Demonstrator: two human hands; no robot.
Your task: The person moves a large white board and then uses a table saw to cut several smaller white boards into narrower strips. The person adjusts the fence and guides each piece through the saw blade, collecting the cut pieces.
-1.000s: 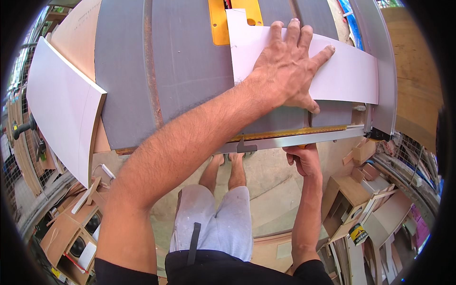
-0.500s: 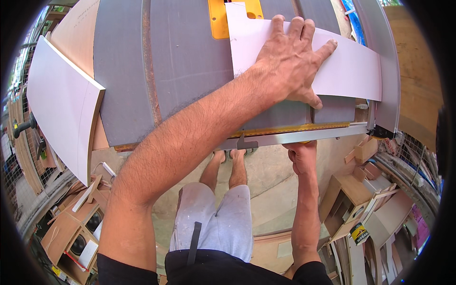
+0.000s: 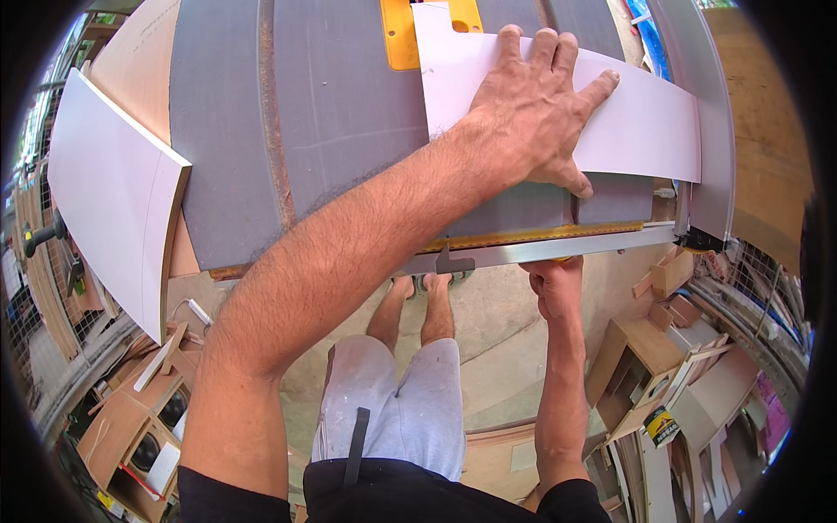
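My left hand (image 3: pixel 536 113) lies flat with spread fingers on a white panel (image 3: pixel 645 131). The panel has a notch cut at its far left corner and rests on a grey saw table (image 3: pixel 340 113), its right end against a long metal fence (image 3: pixel 697 113). Its far left corner overlaps a yellow insert plate (image 3: pixel 403 39). Below the table's front rail (image 3: pixel 506 254), my right hand (image 3: pixel 556 286) is closed, knuckles just under the rail; what its fingers hold is hidden.
Another white panel (image 3: pixel 109 192) leans over the table's left side, beside a plywood sheet (image 3: pixel 135 61). Wooden boxes and offcuts stand on the floor at right, with a wooden cabinet (image 3: pixel 131 418) at lower left. A brown board (image 3: pixel 767 131) lies beyond the fence.
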